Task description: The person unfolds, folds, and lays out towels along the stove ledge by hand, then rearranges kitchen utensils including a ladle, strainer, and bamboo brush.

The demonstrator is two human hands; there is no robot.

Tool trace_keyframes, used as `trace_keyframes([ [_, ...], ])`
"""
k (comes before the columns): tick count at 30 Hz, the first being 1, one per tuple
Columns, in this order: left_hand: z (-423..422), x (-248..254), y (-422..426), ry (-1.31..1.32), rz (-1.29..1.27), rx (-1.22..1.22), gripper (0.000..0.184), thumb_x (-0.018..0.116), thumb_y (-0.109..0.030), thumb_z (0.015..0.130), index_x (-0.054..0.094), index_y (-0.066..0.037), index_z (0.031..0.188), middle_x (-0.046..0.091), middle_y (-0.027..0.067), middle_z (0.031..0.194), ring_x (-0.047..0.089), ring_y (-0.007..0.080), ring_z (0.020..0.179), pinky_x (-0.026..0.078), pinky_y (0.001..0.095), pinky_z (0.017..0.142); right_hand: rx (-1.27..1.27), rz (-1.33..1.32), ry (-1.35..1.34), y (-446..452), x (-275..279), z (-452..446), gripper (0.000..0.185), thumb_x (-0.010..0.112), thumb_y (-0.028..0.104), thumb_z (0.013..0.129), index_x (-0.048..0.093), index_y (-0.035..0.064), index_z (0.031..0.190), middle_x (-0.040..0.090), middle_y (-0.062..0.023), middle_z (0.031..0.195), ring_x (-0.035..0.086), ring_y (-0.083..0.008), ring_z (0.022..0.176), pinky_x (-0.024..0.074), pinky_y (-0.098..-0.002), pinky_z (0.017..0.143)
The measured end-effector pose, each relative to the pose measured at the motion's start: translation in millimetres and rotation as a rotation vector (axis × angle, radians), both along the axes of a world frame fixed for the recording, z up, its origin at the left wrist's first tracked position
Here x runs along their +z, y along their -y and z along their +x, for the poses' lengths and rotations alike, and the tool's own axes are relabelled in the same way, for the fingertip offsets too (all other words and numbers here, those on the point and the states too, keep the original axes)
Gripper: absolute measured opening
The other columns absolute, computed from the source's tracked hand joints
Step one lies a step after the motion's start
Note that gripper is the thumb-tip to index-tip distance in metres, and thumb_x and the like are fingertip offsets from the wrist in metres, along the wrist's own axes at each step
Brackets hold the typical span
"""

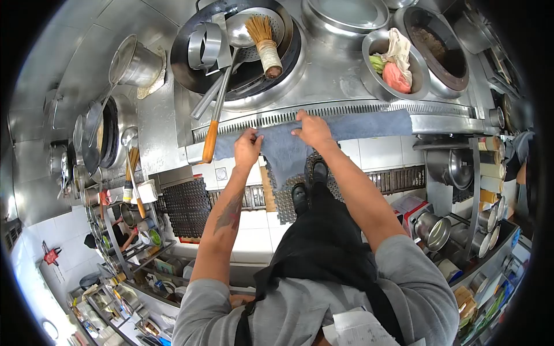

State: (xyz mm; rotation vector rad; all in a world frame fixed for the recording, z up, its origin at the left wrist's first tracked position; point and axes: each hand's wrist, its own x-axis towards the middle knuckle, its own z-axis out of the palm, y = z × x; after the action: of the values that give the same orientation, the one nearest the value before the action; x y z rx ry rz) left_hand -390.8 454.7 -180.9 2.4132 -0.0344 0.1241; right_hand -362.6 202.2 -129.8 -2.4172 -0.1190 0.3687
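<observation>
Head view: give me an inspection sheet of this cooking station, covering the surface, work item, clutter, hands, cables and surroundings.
Surface: steel stove top, with a slotted strip along its front.
Work item: blue-grey cloth spread along the front edge, part hanging down.
Clutter: wok holding a bristle brush and a ladle, its wooden handle jutting over the front edge; metal bowl with coloured cloths.
Hands: left hand and right hand at the cloth; exact grip unclear.
Cables: nothing seen.
Surroundings: black floor mat, lidded pot.
</observation>
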Motion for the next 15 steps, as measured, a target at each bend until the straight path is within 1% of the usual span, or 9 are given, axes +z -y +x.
trace_keyframes([
  [2, 2.5, 1.1, 4.9, 0.01, 0.033, 0.027, 0.02, 0.075, -0.013, 0.086, 0.067, -0.002, 0.101, 0.066, 0.0131, 0.071, 0.064, 0.0226, 0.06, 0.052, 0.0367, 0.06, -0.015, -0.115, 0.055, -11.4, -12.0, -1.8, 0.047, 0.077, 0.028, 0.082, 0.06, 0.0108, 0.121, 0.06, -0.0154, 0.128, 0.06, -0.0368, 0.114, 0.0477, -0.0551, 0.094],
  [3, 1.6, 1.4, 8.3, 0.028, 0.059, 0.051, 0.019, 0.075, -0.014, 0.085, 0.068, -0.002, 0.099, 0.066, 0.0136, 0.072, 0.065, 0.0232, 0.061, 0.052, 0.0371, 0.061, -0.015, -0.116, 0.045, -14.5, -17.6, -9.8, 0.047, 0.077, 0.028, 0.082, 0.06, 0.0108, 0.121, 0.06, -0.0154, 0.128, 0.06, -0.0368, 0.114, 0.0477, -0.0551, 0.094],
  [5, -4.4, 7.5, 13.0, -0.019, 0.06, 0.075, 0.02, 0.075, -0.013, 0.085, 0.069, -0.002, 0.1, 0.066, 0.0139, 0.075, 0.064, 0.024, 0.062, 0.052, 0.0366, 0.061, -0.01, -0.104, 0.466, -18.7, -21.6, -31.5, 0.065, 0.076, 0.029, 0.081, 0.052, 0.0114, 0.138, 0.045, -0.0157, 0.147, 0.044, -0.033, 0.136, 0.0346, -0.06, 0.107],
  [8, -3.3, 27.0, 28.0, 0.069, 0.002, 0.143, 0.02, 0.075, -0.015, 0.085, 0.071, -0.004, 0.102, 0.067, 0.0119, 0.079, 0.065, 0.0257, 0.066, 0.052, 0.0362, 0.063, 0.146, -0.114, 0.351, -20.7, -17.9, -57.2, 0.086, 0.075, 0.029, 0.08, 0.035, 0.0114, 0.154, 0.029, -0.0128, 0.16, 0.024, -0.0298, 0.149, 0.018, -0.0609, 0.117],
  [9, -6.1, 21.2, 27.4, 0.062, -0.003, 0.137, 0.02, 0.075, -0.015, 0.085, 0.071, -0.004, 0.102, 0.067, 0.0119, 0.079, 0.065, 0.0257, 0.066, 0.052, 0.0362, 0.063, 0.141, -0.12, 0.345, -17.3, -17.0, -59.4, 0.086, 0.075, 0.029, 0.08, 0.035, 0.0114, 0.154, 0.029, -0.0128, 0.16, 0.024, -0.0298, 0.149, 0.018, -0.0609, 0.117],
  [11, -3.8, 16.3, 19.9, -0.102, 0.193, 0.201, 0.028, 0.075, -0.02, 0.083, 0.069, -0.009, 0.108, 0.067, 0.0136, 0.103, 0.065, 0.0317, 0.099, 0.05, 0.047, 0.085, 0.266, -0.313, 0.153, -14.7, -9.1, -52.7, 0.093, 0.072, 0.024, 0.08, 0.023, 0.0123, 0.159, 0.016, -0.0095, 0.166, 0.014, -0.0288, 0.154, 0.0128, -0.0593, 0.12],
  [12, -1.9, 14.8, 17.1, -0.091, 0.201, 0.198, 0.028, 0.075, -0.02, 0.083, 0.069, -0.009, 0.108, 0.067, 0.0136, 0.103, 0.065, 0.0317, 0.099, 0.05, 0.047, 0.085, 0.259, -0.306, 0.164, -18.3, -9.2, -48.3, 0.093, 0.072, 0.024, 0.08, 0.023, 0.0123, 0.159, 0.016, -0.0095, 0.166, 0.014, -0.0288, 0.154, 0.0128, -0.0593, 0.12],
  [14, -11.2, 38.0, 36.8, 0.275, 0.316, -0.117, 0.053, 0.078, -0.028, 0.081, 0.061, -0.013, 0.129, 0.056, 0.0155, 0.135, 0.05, 0.0328, 0.129, 0.037, 0.0554, 0.106, 0.24, -0.327, 0.148, -18.7, -11.9, -52.8, 0.091, 0.068, 0.019, 0.08, 0.023, 0.0141, 0.159, 0.015, -0.0074, 0.167, 0.013, -0.0295, 0.154, 0.0118, -0.0591, 0.121],
  [15, -14.8, 51.5, 47.8, 0.126, 0.411, -0.366, 0.078, 0.079, -0.034, 0.08, 0.045, -0.015, 0.147, 0.035, 0.0147, 0.157, 0.031, 0.0313, 0.146, 0.019, 0.0609, 0.117, 0.221, -0.34, 0.159, -14.0, -17.2, -47.0, 0.091, 0.068, 0.019, 0.08, 0.023, 0.0141, 0.159, 0.015, -0.0074, 0.167, 0.013, -0.0295, 0.154, 0.0118, -0.0591, 0.121],
])
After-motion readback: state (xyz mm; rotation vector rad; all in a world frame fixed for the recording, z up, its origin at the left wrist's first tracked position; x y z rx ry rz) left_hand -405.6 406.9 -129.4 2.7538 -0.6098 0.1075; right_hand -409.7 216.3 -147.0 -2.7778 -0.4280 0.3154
